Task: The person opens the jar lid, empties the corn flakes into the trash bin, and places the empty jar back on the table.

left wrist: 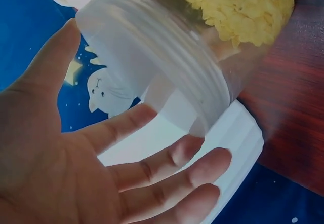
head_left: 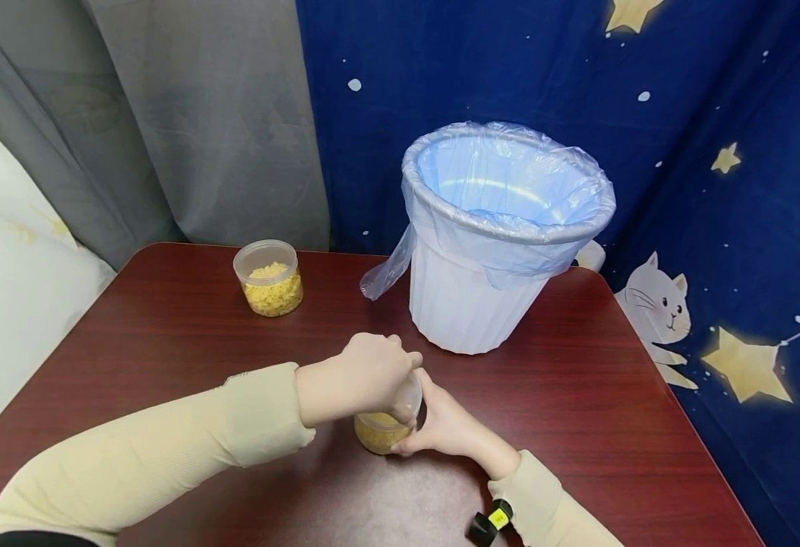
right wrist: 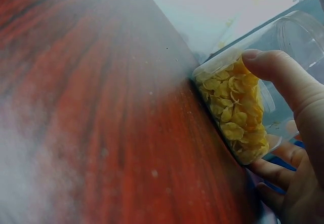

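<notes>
A clear plastic jar (head_left: pixel 375 439) holding yellow flakes (right wrist: pixel 235 107) stands on the table near its middle. My right hand (head_left: pixel 450 425) grips the jar low on its side, the thumb (right wrist: pixel 273 69) along the near wall and the fingers behind. From above, my left hand (head_left: pixel 372 372) holds the translucent lid (left wrist: pixel 172 51). In the left wrist view its thumb is at one edge of the lid and its spread, bent fingertips are at the opposite side. Whether the lid is tight or loose I cannot tell.
Another clear jar (head_left: pixel 273 281) of yellow flakes stands at the back left of the dark red table (head_left: pixel 188 342). A white bin (head_left: pixel 471 311) lined with a bluish plastic bag (head_left: pixel 434 190) stands at the back right. Grey and blue curtains hang behind.
</notes>
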`<state>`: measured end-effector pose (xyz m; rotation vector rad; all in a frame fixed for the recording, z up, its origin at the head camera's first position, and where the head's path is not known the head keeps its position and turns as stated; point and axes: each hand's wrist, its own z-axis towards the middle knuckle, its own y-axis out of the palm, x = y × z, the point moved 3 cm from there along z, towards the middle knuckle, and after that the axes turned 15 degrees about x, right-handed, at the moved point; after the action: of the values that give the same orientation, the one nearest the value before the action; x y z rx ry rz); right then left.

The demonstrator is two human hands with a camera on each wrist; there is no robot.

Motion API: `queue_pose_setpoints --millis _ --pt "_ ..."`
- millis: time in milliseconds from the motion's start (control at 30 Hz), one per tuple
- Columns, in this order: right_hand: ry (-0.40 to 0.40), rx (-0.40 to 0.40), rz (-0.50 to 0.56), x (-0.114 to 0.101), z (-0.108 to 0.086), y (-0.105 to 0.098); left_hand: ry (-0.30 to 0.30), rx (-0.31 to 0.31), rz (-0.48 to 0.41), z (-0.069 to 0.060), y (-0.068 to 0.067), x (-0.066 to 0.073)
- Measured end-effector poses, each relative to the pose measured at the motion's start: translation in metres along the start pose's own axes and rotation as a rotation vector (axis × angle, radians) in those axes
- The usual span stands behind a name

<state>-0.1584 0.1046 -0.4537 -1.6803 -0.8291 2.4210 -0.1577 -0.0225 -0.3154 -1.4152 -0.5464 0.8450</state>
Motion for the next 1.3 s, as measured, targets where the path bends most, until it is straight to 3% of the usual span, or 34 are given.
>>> queue_pose_setpoints --millis 100,200,367,500,700,1033,1300 --pt "-0.002 0.003 0.005 0.003 0.000 0.000 -0.003 -0.042 0.001 0.000 0.000 -0.004" --pt "-0.019 0.010 0.011 0.003 0.001 0.000 0.033 -0.062 -0.028 -0.001 -0.002 -0.007" --pt "-0.030 -0.002 0.011 0.003 0.000 0.001 0.192 -0.077 -0.112 -0.003 -0.007 -0.006" --pt "-0.032 -0.002 -0.005 -0.005 -0.001 0.000 0.280 -0.088 -0.106 -0.006 -0.009 -0.004" --pt "-0.047 0.021 0.005 -0.035 -0.001 -0.007 0.276 -0.111 -0.079 -0.008 -0.009 -0.005" --pt "-0.027 0.017 0.011 -0.039 -0.002 -0.009 0.319 -0.052 -0.110 -0.010 -0.005 -0.005" --pt "-0.024 0.010 0.040 -0.037 -0.001 -0.009 0.292 -0.034 -0.072 -0.007 -0.004 -0.005"
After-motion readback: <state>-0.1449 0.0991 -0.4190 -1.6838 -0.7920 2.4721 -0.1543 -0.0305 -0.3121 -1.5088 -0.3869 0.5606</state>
